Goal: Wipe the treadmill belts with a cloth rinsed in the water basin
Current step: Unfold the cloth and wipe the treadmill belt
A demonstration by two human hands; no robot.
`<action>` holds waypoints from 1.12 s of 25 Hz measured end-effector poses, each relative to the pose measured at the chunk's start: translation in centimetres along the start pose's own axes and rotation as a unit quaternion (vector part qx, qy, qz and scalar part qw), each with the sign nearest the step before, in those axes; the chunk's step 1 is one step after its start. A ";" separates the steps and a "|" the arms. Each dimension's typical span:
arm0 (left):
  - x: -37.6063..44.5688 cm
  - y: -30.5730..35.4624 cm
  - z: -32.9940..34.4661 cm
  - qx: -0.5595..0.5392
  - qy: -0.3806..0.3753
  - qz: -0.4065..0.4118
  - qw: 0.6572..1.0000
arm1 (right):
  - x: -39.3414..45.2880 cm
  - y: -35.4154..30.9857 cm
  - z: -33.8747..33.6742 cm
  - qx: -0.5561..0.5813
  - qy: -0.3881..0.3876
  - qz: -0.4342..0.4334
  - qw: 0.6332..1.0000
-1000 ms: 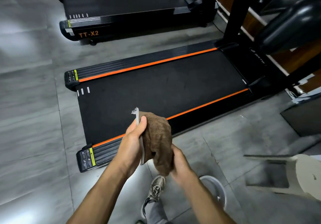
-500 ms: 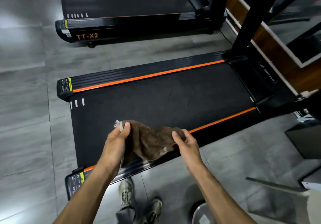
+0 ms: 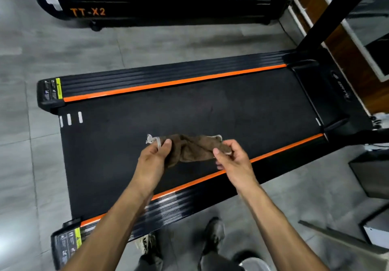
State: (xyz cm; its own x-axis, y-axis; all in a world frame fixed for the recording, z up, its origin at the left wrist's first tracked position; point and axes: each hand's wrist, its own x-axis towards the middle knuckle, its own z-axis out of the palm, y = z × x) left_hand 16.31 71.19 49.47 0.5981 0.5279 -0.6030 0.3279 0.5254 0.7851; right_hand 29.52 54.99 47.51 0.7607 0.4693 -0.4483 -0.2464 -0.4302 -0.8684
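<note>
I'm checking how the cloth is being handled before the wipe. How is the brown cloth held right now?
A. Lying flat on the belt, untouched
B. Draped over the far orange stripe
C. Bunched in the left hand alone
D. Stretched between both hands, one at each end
D: the left hand and right hand each pinch one end of the brown cloth, spread above the treadmill belt.

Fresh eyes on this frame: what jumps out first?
The brown cloth, stretched between the left hand and right hand over the near treadmill's black belt. Next, the bright orange stripes running along both edges of that belt. A second treadmill marked TT-X2 sits across the grey floor at the top.
</note>
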 end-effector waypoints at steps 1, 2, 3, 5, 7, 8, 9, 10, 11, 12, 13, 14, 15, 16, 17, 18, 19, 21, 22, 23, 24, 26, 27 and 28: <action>1.4 -0.5 0.3 0.010 0.000 -0.003 1.000 | 1.5 0.8 -0.6 -0.016 0.023 0.006 1.000; 2.5 -0.9 0.7 0.020 -0.002 -0.001 1.000 | 2.9 1.7 -1.3 -0.021 0.043 0.011 0.999; 3.6 -1.3 1.2 0.025 -0.007 0.001 1.000 | 4.3 2.7 -2.0 -0.016 0.058 0.015 0.998; 5.2 -1.8 2.2 0.022 -0.014 0.003 1.000 | 6.8 4.3 -3.3 0.005 0.085 0.021 0.996; 8.1 -3.1 4.1 0.018 -0.016 0.010 1.000 | 10.3 6.7 -5.0 0.030 0.111 0.010 0.993; 9.7 -3.9 5.3 0.016 -0.015 0.013 1.000 | 12.1 7.8 -5.9 0.042 0.120 0.000 0.992; 11.2 -4.6 6.6 0.011 -0.016 0.007 1.000 | 13.8 8.9 -6.8 0.060 0.125 -0.004 0.990; 12.5 -5.4 7.8 0.008 -0.017 0.001 1.000 | 15.3 9.7 -7.8 0.077 0.129 -0.004 0.989; 13.6 -6.1 8.9 0.004 -0.014 -0.003 1.000 | 16.4 10.4 -8.6 0.094 0.130 -0.003 0.987; 15.1 -7.1 10.2 0.008 -0.003 -0.005 1.000 | 17.8 11.2 -9.5 0.104 0.131 0.001 0.986; 16.4 -8.0 11.5 0.010 0.011 -0.007 1.000 | 18.9 11.9 -10.6 0.111 0.130 0.004 0.985; 17.8 -9.1 12.7 0.014 0.028 -0.007 0.999 | 20.2 12.8 -11.6 0.105 0.131 0.006 0.986; 19.0 -10.1 13.8 0.019 0.045 -0.008 0.999 | 21.5 13.6 -12.5 0.096 0.131 0.010 0.987; 20.3 -11.1 14.7 0.028 0.060 -0.008 0.998 | 22.7 14.6 -13.4 0.077 0.129 0.016 0.989; 21.4 -12.1 15.5 0.035 0.066 -0.008 0.997 | 24.0 15.6 -14.3 0.052 0.121 0.028 0.991; 22.5 -13.0 16.3 0.053 0.063 -0.005 0.997 | 25.1 16.8 -15.2 0.015 0.111 0.036 0.993; 23.4 -13.8 16.9 0.076 0.049 0.003 0.996 | 26.1 17.8 -15.9 -0.034 0.105 0.035 0.993; 24.8 -14.9 17.9 0.120 0.017 0.009 0.993 | 27.7 20.0 -17.3 -0.138 0.118 0.020 0.983; 25.3 -15.2 18.3 0.123 0.013 0.010 0.992 | 28.4 20.9 -17.9 -0.159 0.137 0.020 0.978; 25.8 -15.4 18.8 0.115 0.014 0.015 0.993 | 28.9 21.7 -18.5 -0.152 0.157 0.026 0.975; 26.2 -15.4 19.3 0.107 0.019 0.022 0.994 | 29.4 22.4 -18.9 -0.122 0.173 0.032 0.977; 26.9 -15.5 20.0 0.098 0.032 0.039 0.994 | 30.3 23.0 -19.7 -0.024 0.194 0.043 0.980; 27.3 -15.6 20.3 0.094 0.031 0.045 0.994 | 30.6 23.0 -20.0 0.025 0.197 0.043 0.979; 27.5 -15.6 20.6 0.091 0.024 0.052 0.994 | 30.9 22.8 -20.2 0.063 0.200 0.034 0.977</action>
State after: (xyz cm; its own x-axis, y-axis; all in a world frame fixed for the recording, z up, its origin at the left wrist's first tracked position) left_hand 42.78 63.79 23.57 0.6018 0.6069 -0.5192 0.3947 0.3392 0.8539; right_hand 59.57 44.13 18.15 0.9074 0.0930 -0.4099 -0.3578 -0.3406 -0.8694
